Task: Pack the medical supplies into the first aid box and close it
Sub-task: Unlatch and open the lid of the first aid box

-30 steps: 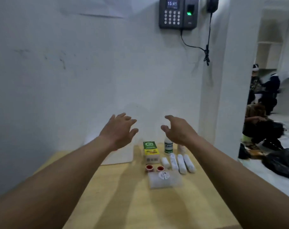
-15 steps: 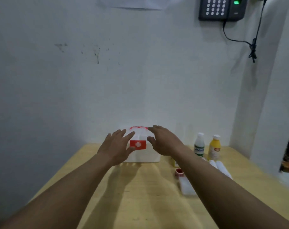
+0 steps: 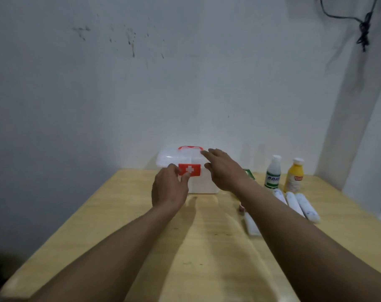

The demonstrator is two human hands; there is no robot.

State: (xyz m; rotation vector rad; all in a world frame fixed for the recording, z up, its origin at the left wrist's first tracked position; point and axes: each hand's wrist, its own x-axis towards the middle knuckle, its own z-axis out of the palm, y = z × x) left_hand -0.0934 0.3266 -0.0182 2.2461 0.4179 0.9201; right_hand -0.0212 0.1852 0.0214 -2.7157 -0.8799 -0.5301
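Observation:
A white first aid box (image 3: 203,184) with a red handle and a red cross latch (image 3: 190,170) stands closed at the back of the wooden table (image 3: 124,214). My left hand (image 3: 169,189) pinches the left end of the latch with thumb and fingers. My right hand (image 3: 223,170) hovers with fingers spread over the box's right front corner. To the right stand a white bottle (image 3: 273,172) and a yellow bottle (image 3: 294,175), with white bandage rolls (image 3: 302,204) lying before them. My right forearm hides most of a green carton (image 3: 248,173), a small red cap (image 3: 241,207) and a flat white pack (image 3: 251,225).
A white wall rises directly behind the table, and a black cable (image 3: 363,31) hangs at the upper right. The table's right edge drops off beside the bandage rolls.
The view swung left and down, bringing the box to the middle. Both hands moved forward to the box; the left hand's fingers closed onto the red latch.

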